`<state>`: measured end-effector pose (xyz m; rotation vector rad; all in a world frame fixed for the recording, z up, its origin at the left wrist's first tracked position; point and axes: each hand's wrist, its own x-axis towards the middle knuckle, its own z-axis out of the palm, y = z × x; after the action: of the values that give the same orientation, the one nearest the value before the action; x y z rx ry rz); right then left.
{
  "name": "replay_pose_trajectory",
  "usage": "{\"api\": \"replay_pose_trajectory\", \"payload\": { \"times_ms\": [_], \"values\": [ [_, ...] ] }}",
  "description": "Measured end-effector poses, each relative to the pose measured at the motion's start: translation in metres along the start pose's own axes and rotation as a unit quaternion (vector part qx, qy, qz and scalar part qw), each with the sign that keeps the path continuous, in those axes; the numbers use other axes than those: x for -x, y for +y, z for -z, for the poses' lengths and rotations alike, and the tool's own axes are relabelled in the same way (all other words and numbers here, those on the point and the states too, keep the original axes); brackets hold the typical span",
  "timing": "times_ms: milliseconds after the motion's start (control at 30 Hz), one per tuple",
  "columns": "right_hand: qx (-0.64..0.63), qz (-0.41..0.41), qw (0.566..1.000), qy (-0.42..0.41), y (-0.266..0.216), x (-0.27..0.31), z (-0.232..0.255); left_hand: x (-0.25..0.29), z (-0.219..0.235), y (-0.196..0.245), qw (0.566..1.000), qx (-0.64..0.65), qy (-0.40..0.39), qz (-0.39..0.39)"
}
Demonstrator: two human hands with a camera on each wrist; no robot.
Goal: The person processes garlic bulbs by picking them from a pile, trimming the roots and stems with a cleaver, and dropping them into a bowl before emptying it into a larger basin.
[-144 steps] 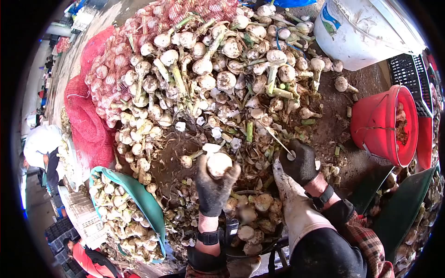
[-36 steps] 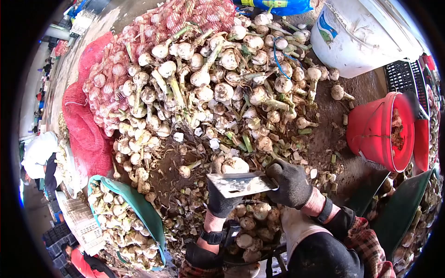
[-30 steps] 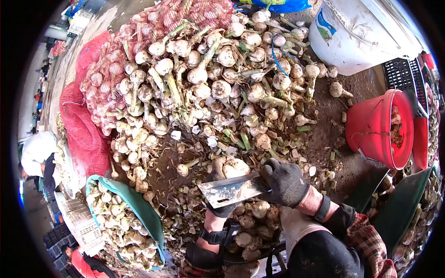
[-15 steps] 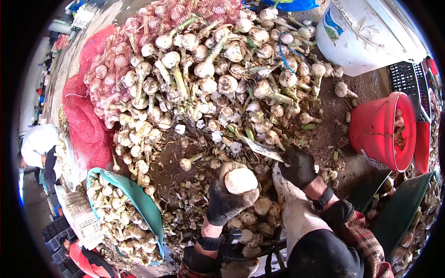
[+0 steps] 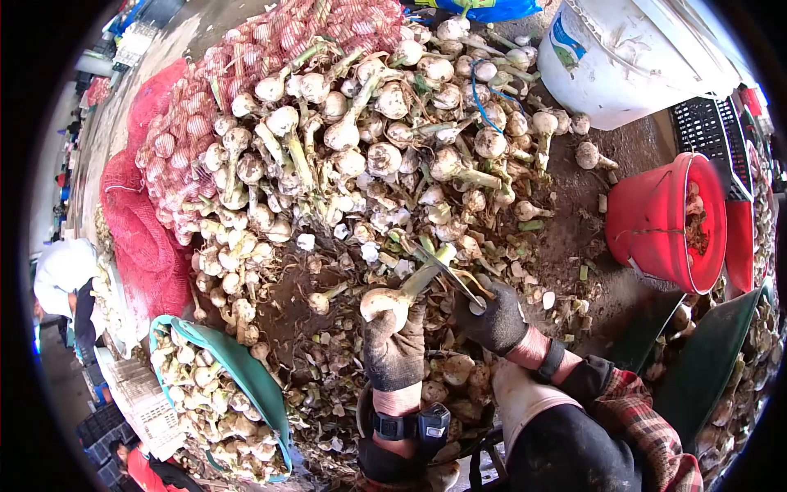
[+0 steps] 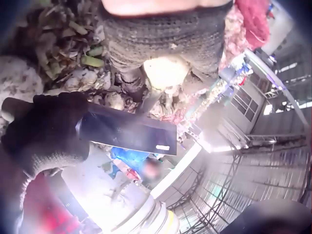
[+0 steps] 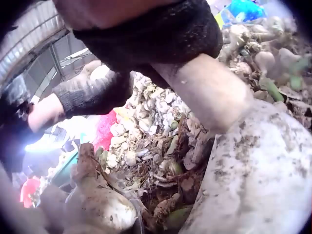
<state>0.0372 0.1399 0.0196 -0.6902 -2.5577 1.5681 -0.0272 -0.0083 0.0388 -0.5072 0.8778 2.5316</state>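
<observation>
My gloved left hand point(image 5: 393, 354) grips a garlic bulb point(image 5: 384, 305) whose thick green stalk point(image 5: 422, 277) slants up to the right. The gloved right hand point(image 5: 494, 318) holds a knife, its blade point(image 5: 456, 277) close by the stalk's upper end; whether they touch cannot be told. In the left wrist view the left hand point(image 6: 165, 41) is around the pale bulb point(image 6: 165, 72), and the right hand point(image 6: 46, 131) holds the broad blade point(image 6: 129, 129) below it. The right wrist view shows the right hand point(image 7: 151, 36) on a wooden handle point(image 7: 212, 92), with the left hand point(image 7: 92, 92) beyond.
A garlic heap point(image 5: 385, 156) and red net sacks point(image 5: 147, 238) lie ahead. A teal container point(image 5: 246, 369) stands left; a red bucket point(image 5: 656, 221) and white bucket point(image 5: 623, 74) stand right. Bulbs point(image 5: 455, 369) fill a container below the hands. Another person point(image 5: 65, 275) is far left.
The left hand held a round bulb with a white face showing; it now holds one with a long stalk. The left hand has turned upward, and the blade lies steeper, near the stalk.
</observation>
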Motion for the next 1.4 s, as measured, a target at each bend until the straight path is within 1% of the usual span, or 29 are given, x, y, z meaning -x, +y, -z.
{"api": "replay_pose_trajectory", "payload": {
  "times_ms": [33,100,167,233,267,300,333,367,433,467,500,567,633,700,733,767,800,833,900,933,1000,1033,1100,1167,1233,1267,1300,1367,1400],
  "values": [
    [0.001,-0.026,0.999,-0.023,0.008,0.001,0.0,0.0,0.004,-0.005,0.999,0.038,-0.002,0.0],
    [0.013,-0.005,1.0,0.003,0.03,0.006,-0.006,0.005,0.01,-0.007,0.995,0.1,0.005,0.028],
    [0.072,-0.059,0.996,-0.013,0.046,0.014,-0.014,0.012,-0.01,0.003,0.987,0.152,-0.052,0.03],
    [0.048,-0.022,0.998,0.024,0.042,0.012,-0.005,0.018,-0.022,0.012,0.975,0.176,-0.116,0.067],
    [0.066,-0.007,0.997,0.043,0.04,0.007,-0.002,0.015,-0.021,0.02,0.973,0.139,-0.135,0.121],
    [0.085,0.004,0.994,0.064,0.039,0.005,0.003,0.024,-0.013,0.028,0.984,-0.01,-0.125,0.127],
    [0.112,0.014,0.991,0.076,0.036,0.002,0.009,0.026,0.003,0.042,0.947,-0.179,-0.211,0.165],
    [0.139,0.023,0.986,0.087,0.034,-0.005,0.014,0.022,0.018,0.057,0.872,-0.34,-0.291,0.197],
    [0.191,0.027,0.973,0.123,0.05,-0.014,0.009,0.022,0.012,0.086,0.639,-0.589,-0.405,0.283],
    [0.203,0.021,0.973,0.112,0.06,-0.019,0.006,0.021,0.0,0.092,0.551,-0.649,-0.423,0.311],
    [0.215,0.016,0.971,0.101,0.067,-0.024,0.002,0.025,0.01,0.089,0.544,-0.681,-0.443,0.211],
    [0.244,-0.005,0.968,0.062,0.077,-0.034,-0.004,0.021,0.01,0.08,0.665,-0.615,-0.328,0.268],
    [0.273,-0.029,0.961,0.024,0.084,-0.037,-0.007,0.008,0.008,0.057,0.701,-0.635,-0.275,0.172],
    [0.203,0.002,0.976,0.078,0.089,-0.039,-0.007,-0.004,0.021,0.019,0.754,-0.628,-0.19,0.035],
    [0.204,0.004,0.976,0.077,0.079,-0.037,-0.002,-0.011,0.013,0.005,0.776,-0.606,-0.175,0.015],
    [0.138,-0.044,0.989,0.042,0.058,-0.034,0.009,-0.018,0.006,-0.006,0.797,-0.583,-0.159,-0.005],
    [0.071,-0.092,0.993,0.007,0.039,-0.031,0.016,-0.024,0.012,-0.019,0.823,-0.552,-0.128,0.032],
    [0.071,-0.092,0.993,0.007,0.024,-0.026,0.021,-0.029,0.012,-0.025,0.778,-0.614,-0.133,0.0],
    [-0.027,-0.075,0.996,-0.044,0.001,-0.015,0.021,-0.035,-0.001,-0.022,0.774,-0.618,-0.137,0.02],
    [-0.05,-0.029,0.998,-0.04,0.001,-0.012,0.014,-0.034,-0.003,-0.02,0.774,-0.618,-0.136,0.018],
    [-0.042,-0.044,0.996,-0.07,-0.002,-0.01,0.017,-0.029,-0.004,-0.015,0.827,-0.543,-0.142,0.028],
    [-0.043,-0.028,0.996,-0.07,-0.004,-0.011,0.019,-0.026,-0.007,-0.011,0.826,-0.545,-0.14,0.028],
    [-0.072,-0.042,0.994,-0.067,-0.011,-0.009,0.024,-0.021,-0.01,-0.003,0.796,-0.581,-0.151,-0.079],
    [-0.1,-0.057,0.991,-0.062,-0.008,-0.006,0.025,-0.02,-0.007,0.001,0.789,-0.593,-0.143,-0.067],
    [-0.03,0.031,0.998,-0.044,0.0,-0.003,0.023,-0.02,-0.003,0.0,0.802,-0.57,-0.143,-0.106],
    [-0.014,0.089,0.996,-0.029,0.0,-0.002,0.022,-0.024,0.008,-0.002,0.771,-0.592,-0.173,-0.157],
    [-0.013,0.088,0.996,-0.028,-0.001,-0.002,0.023,-0.024,0.013,-0.001,0.771,-0.592,-0.174,-0.157],
    [-0.007,0.12,0.992,-0.036,-0.002,-0.001,0.024,-0.023,0.013,0.002,0.701,-0.678,-0.194,-0.106],
    [-0.034,0.12,0.991,-0.049,-0.001,-0.002,0.025,-0.021,0.01,-0.003,0.726,-0.66,-0.167,-0.094]
  ]
}}
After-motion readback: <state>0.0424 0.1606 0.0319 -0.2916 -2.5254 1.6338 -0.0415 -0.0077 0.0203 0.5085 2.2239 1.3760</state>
